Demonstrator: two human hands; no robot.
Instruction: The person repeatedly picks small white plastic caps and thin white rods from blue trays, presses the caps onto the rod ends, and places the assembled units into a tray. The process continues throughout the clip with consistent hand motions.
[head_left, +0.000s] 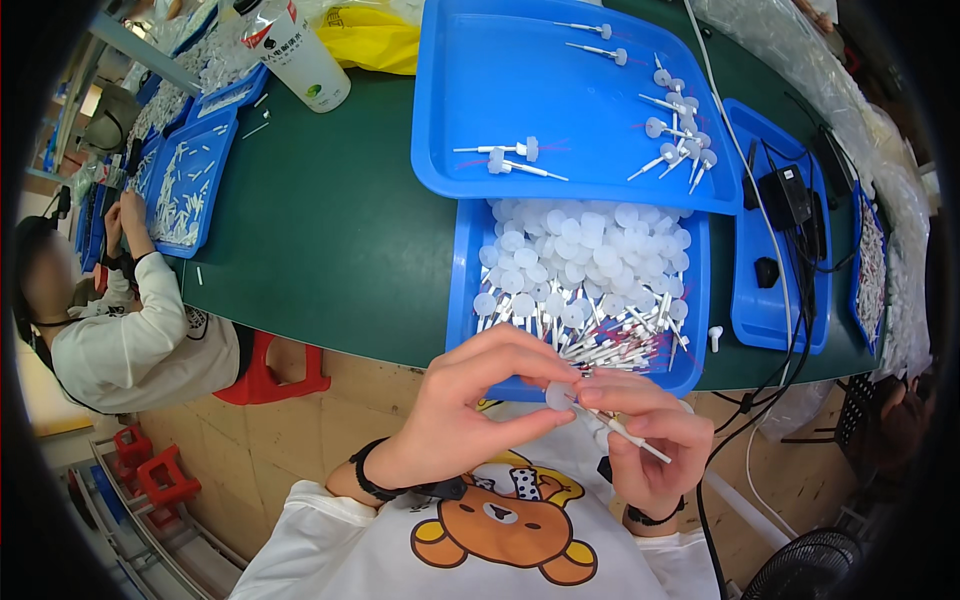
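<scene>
- Four blue trays near the green table (330,250)'s front edge: one large (500,90), one full of white caps (465,290), two at right.
- One white bottle (300,55) at its back.
- Two red stools (265,375) beneath it.

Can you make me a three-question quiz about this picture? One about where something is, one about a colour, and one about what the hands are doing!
1. Where is the tray full of white caps?
A. On the floor
B. On the green table, just in front of the hands
C. On a red stool

2. What colour are the trays?
A. Blue
B. Yellow
C. Black

3. What is the left hand doing?
A. Resting flat
B. Waving
C. Pinching a white cap

Answers: 1 B, the tray sits at the table's near edge. 2 A, every tray is blue. 3 C, its fingertips grip the cap, while the right hand holds a thin white stick.
</scene>
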